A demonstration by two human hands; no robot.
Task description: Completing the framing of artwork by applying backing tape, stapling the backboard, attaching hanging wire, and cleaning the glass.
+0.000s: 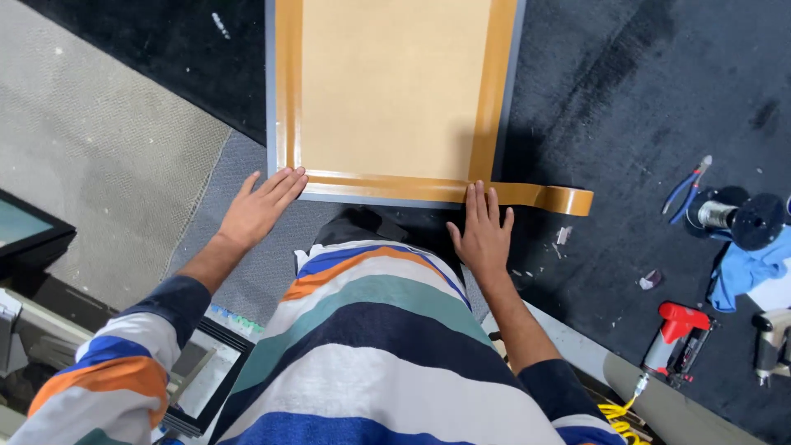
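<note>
Striped cloth of one shirt (371,354), with bands of blue, white, teal and orange, fills the bottom of the view, and two sleeves of it lead out to two bare hands. Just past the shirt, the left hand (259,208) lies flat, palm down, with its fingers (284,183) stretched and close together; the tips touch the near left corner of one framed board (395,82). The right hand (482,231) is also flat, its fingers (482,198) straight and a little spread, and they press on the near edge of the board close to its right corner. Neither hand grips anything.

One board lies face down on the dark surface (626,99), with a plain tan back and a grey rim. Three strips of brown tape (387,185) are seen on it: one along the left side, one along the right side and one along the near edge. The near strip runs on past the right corner and ends in one loose curl (568,200) lying on the surface.

To the right, well apart from the hands, are one red and black power tool (677,338) with a yellow coiled hose (620,412), one blue cloth (746,272), one pair of pliers (685,189) with blue handles and one dark spool (737,218). At the left, grey carpet (91,140) covers the floor.
</note>
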